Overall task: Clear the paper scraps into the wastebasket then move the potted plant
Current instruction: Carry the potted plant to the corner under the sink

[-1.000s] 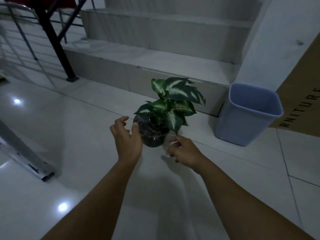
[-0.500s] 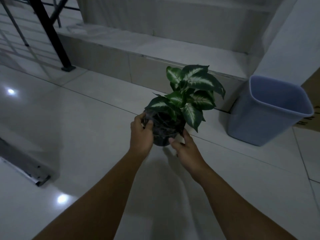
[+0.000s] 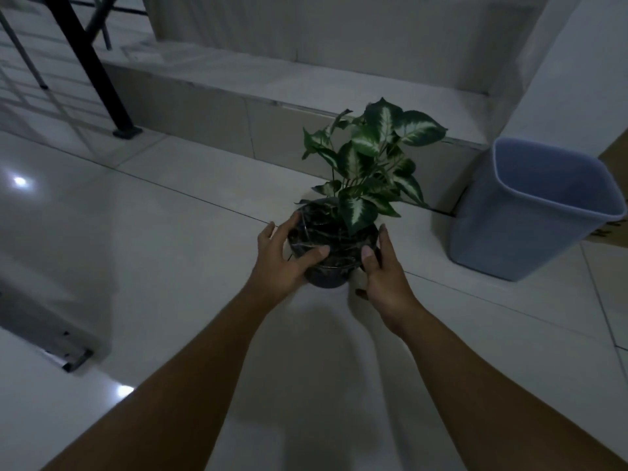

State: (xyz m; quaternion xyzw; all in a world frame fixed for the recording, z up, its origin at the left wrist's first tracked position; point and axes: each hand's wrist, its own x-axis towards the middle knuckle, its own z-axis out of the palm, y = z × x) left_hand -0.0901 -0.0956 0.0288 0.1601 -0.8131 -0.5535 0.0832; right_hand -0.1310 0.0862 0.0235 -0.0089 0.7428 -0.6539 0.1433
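Note:
A small potted plant (image 3: 334, 256) with green-and-white leaves sits in a dark round pot at the middle of the head view. My left hand (image 3: 283, 260) clasps the pot's left side, thumb across its front. My right hand (image 3: 384, 277) clasps the right side, thumb on the rim. The pot looks lifted slightly off the white tile floor, though I cannot be sure. A light blue wastebasket (image 3: 530, 212) stands to the right, against the step. No paper scraps show on the floor.
White steps (image 3: 306, 96) run across the back. A black metal post (image 3: 98, 73) stands at the upper left. A grey metal bar (image 3: 51, 338) lies on the floor at the left. A cardboard box (image 3: 615, 195) leans behind the wastebasket.
Both hands went from hovering beside the pot to gripping it on either side. The plant now sits nearer to me and more upright in view.

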